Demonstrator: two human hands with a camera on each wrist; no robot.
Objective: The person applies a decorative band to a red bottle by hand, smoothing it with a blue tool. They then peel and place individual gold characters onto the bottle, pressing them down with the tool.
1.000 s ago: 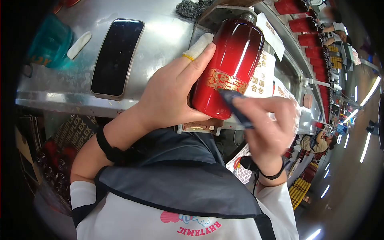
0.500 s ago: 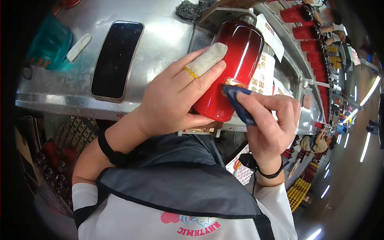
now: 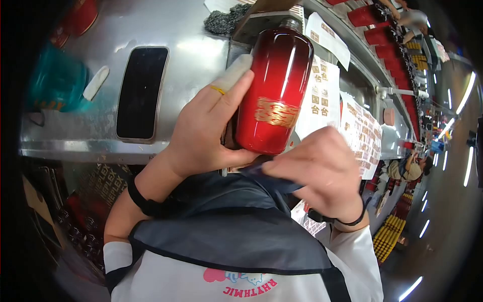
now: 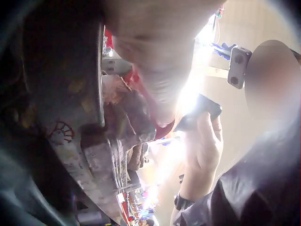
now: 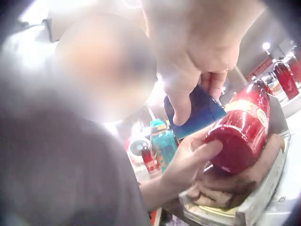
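A glossy red glass bottle (image 3: 276, 65), darker toward its neck, lies tilted in a padded cradle (image 5: 270, 162). Around its lower part is a gold patterned label (image 3: 276, 111). My left hand (image 3: 198, 123) holds the bottle, fingers along its left side and thumb by the base; one finger wears a cloth finger cover (image 3: 237, 69) with a yellow band. Between thumb and fingers, my right hand (image 3: 322, 168) pinches a flat dark-blue scraper (image 5: 197, 113). In the head view the scraper is below the bottle's base, close to the apron, and blurred.
A phone (image 3: 143, 93) lies on the metal table (image 3: 188, 60), left of the bottle. Farther left stand a teal container (image 3: 58, 80) and a white stick-shaped piece (image 3: 96, 83). Printed label sheets (image 3: 319, 90) lie at the right, steel wool (image 3: 224, 21) at the back. Red bottles (image 3: 365, 15) line the far side.
My right hand has drawn the scraper off the gold label and down toward my body. The left fingers moved onto the bottle's front, then back to its left side. The label now shows fully.
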